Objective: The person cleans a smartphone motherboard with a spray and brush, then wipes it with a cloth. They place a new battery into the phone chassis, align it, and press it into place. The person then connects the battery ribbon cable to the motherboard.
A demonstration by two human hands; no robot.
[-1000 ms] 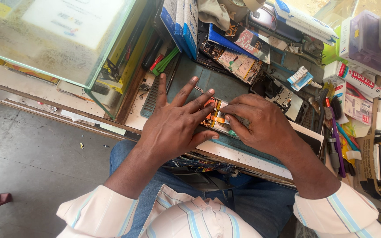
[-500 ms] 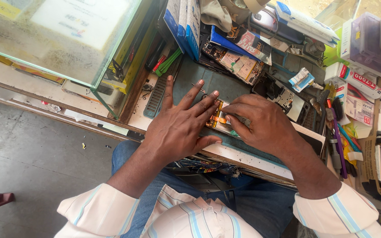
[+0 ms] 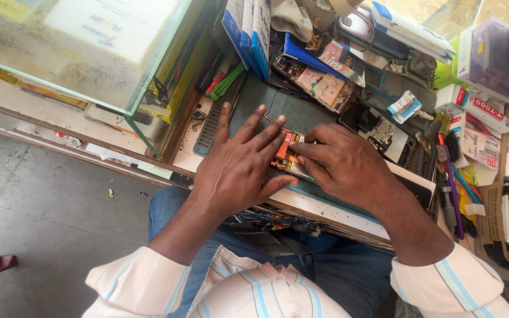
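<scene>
An opened phone [image 3: 286,152] with orange and copper inner parts lies on a dark green work mat [image 3: 278,106]. My left hand [image 3: 240,168] lies flat over the phone's left part, fingers spread, pressing it onto the mat. My right hand [image 3: 346,168] is curled at the phone's right side, its fingertips pinched at the exposed board; whether they hold a small part or tool is hidden. Most of the phone is covered by both hands.
A glass display case [image 3: 83,53] stands at the left. Blue boxes [image 3: 248,29], circuit boards [image 3: 378,132], small packets and a purple plastic case [image 3: 496,59] crowd the far side. Pens and tools [image 3: 452,188] lie at the right. Grey floor [image 3: 36,218] is below left.
My left hand shifted slightly and its fingers have drawn closer together over the phone. My right hand stays at the phone's right side. The view has moved a little.
</scene>
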